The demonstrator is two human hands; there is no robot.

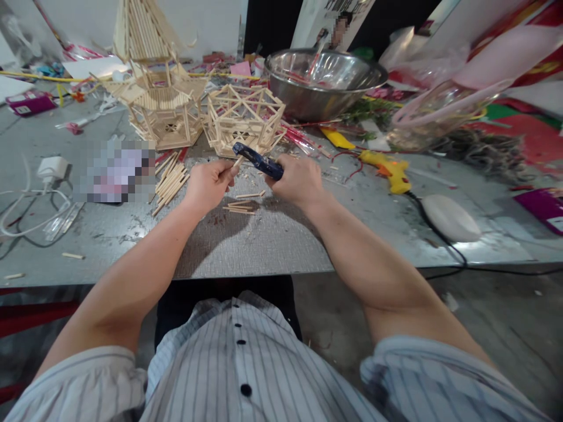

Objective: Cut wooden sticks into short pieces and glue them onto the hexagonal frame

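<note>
My left hand [210, 183] is closed in a pinch on a thin wooden stick [238, 161] whose tip pokes out toward the right. My right hand [297, 181] is wrapped round a dark blue cutter [257, 159], its jaws meeting the stick's end. Both hands hover just above the grey table [272, 240]. A few cut stick pieces [243, 205] lie under them. A loose pile of sticks [170, 181] sits left of my left hand. Behind the hands stands a hexagonal stick frame [244, 117], and left of it a taller stick pagoda model [153, 88].
A steel bowl [323, 79] stands at the back. A yellow glue gun [387, 167] with a black cord lies at the right, near a white oval object [448, 217]. A white charger with cables [50, 170] lies at the left. Clutter fills the table's far side.
</note>
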